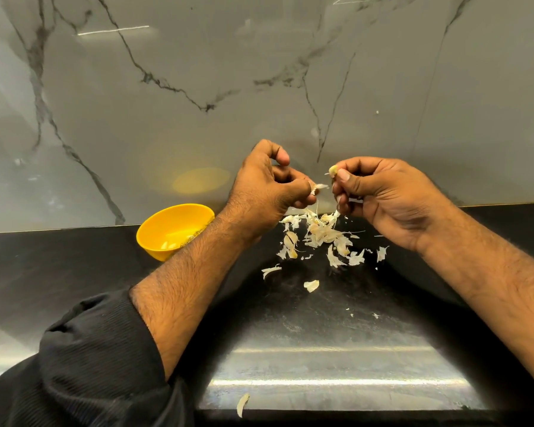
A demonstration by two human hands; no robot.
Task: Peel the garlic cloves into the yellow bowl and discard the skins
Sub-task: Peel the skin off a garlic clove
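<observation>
My right hand (379, 192) pinches a small pale-yellow garlic clove (333, 171) between thumb and fingertips, held above the counter. My left hand (269, 189) pinches a strip of papery skin (319, 187) just left of the clove. Below both hands lies a heap of white garlic skins (319, 234) on the black counter. The yellow bowl (167, 229) stands to the left by the wall, partly hidden by my left forearm, with a few peeled cloves (169, 244) inside.
A grey marble-patterned wall (259, 72) rises right behind the counter. Loose skin flakes lie scattered toward me, one (311, 285) mid-counter and one (242, 404) at the front edge. The black counter (321, 349) is glossy.
</observation>
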